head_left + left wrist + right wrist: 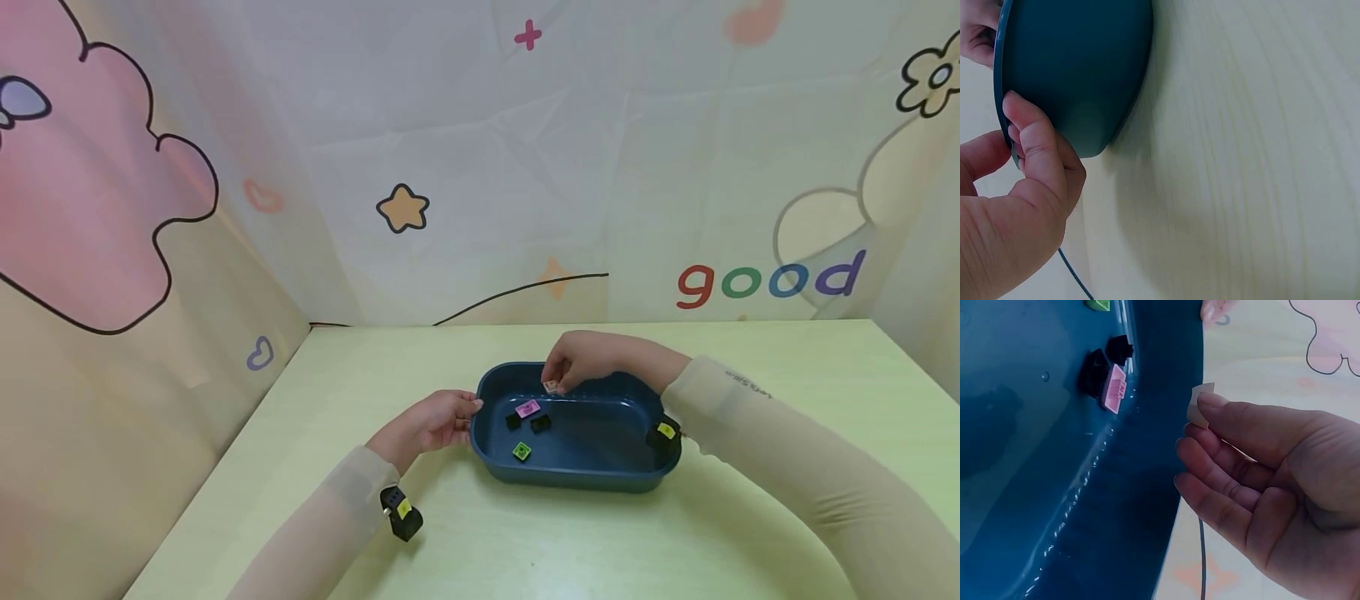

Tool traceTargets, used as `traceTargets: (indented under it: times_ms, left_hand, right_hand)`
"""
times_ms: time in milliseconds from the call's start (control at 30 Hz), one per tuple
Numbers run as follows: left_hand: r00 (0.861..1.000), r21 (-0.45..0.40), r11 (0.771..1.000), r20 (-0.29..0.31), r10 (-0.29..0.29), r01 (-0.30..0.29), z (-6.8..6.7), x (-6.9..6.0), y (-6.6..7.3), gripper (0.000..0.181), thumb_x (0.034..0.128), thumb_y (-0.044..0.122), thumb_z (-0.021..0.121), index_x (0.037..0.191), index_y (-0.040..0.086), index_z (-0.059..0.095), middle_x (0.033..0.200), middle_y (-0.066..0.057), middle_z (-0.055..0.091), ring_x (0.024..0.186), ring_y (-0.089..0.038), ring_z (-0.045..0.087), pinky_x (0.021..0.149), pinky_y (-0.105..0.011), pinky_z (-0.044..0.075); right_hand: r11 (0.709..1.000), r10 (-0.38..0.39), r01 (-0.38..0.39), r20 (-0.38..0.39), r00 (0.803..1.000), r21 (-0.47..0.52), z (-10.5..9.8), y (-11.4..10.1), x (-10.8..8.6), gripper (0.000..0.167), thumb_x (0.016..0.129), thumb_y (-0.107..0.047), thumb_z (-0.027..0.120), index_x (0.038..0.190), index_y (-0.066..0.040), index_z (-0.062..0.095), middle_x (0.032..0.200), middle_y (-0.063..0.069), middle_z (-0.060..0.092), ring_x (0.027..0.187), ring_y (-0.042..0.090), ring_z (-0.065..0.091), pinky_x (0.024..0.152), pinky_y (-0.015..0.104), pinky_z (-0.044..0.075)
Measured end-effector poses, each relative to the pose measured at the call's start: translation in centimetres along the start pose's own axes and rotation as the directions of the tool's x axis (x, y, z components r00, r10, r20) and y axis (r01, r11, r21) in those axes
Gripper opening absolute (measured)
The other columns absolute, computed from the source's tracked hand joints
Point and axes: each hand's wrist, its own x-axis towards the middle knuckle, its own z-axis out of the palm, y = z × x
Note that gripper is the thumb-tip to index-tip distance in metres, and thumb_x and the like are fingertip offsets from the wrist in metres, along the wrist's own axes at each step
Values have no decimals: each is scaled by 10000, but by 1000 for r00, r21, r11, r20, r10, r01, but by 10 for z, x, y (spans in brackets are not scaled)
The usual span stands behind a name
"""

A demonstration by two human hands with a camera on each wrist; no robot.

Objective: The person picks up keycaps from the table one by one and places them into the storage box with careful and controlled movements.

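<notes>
Crosswise in the left grip (441,419), blue basin (596,446) (long axis left-right)

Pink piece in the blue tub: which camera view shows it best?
The right wrist view: there the pink piece appears largest and unobstructed, beside two black pieces. The head view shows it whole but small, in the blue tub; the left wrist view does not show it.

Four pieces (528,408) in the left half of the basin (585,480) on the table (555,546)

Blue basin (585,437), pale piece (1195,409)
</notes>
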Motion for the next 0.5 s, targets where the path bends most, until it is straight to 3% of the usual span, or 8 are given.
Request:
traceTargets:
  times_ms: [500]
  left_hand:
    - [1000,2,1000,-11,6,-6,0,0,0,147,1075,127,492,1183,36,534,809,-11,550,698,-117,520,585,-156,511]
  right_hand:
    - [1000,13,-13,24,1000,-16,12,4,10,198,947,-70,700,1124,7,741,1009,90,759,836,98,634,829,285,594]
